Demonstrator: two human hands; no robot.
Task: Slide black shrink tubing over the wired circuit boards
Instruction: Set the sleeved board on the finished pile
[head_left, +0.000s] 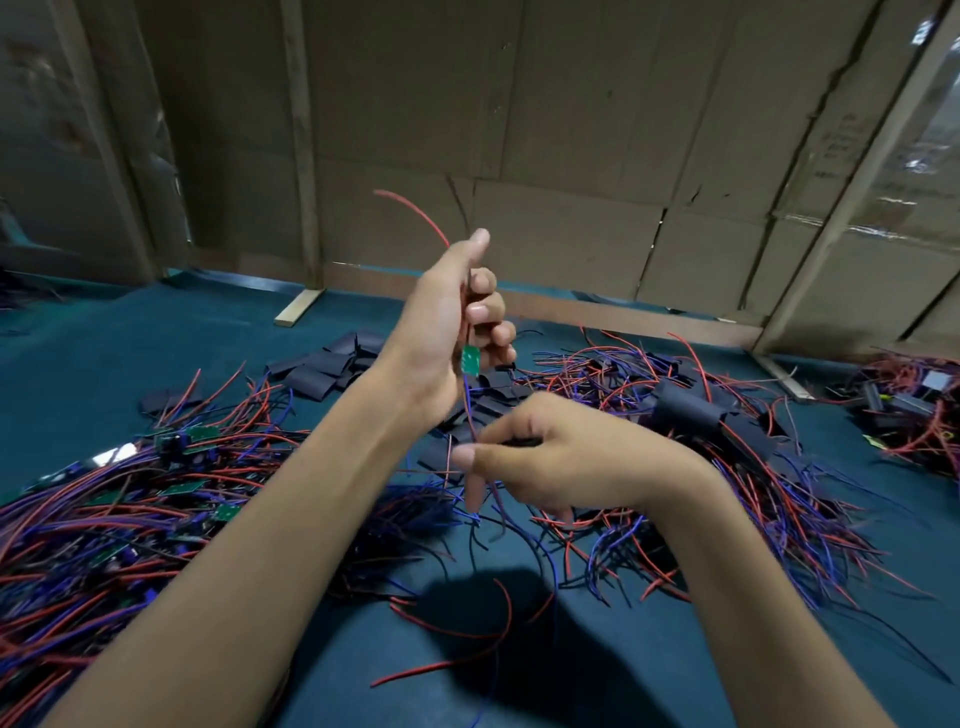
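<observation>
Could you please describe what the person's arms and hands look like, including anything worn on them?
Both forearms are bare right up to the frame's lower edge, with no sleeves in view. The left hand and right hand wear no gloves, and no rings, watch or wristband show. The visible fingernails are short and unpainted. No markings are visible on either arm.

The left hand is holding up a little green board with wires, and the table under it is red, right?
Not quite. The head view shows the left hand holding up the little green board with its wires, but the table under it is blue-green, not red. Only some of the loose wires lying on it are red.
</observation>
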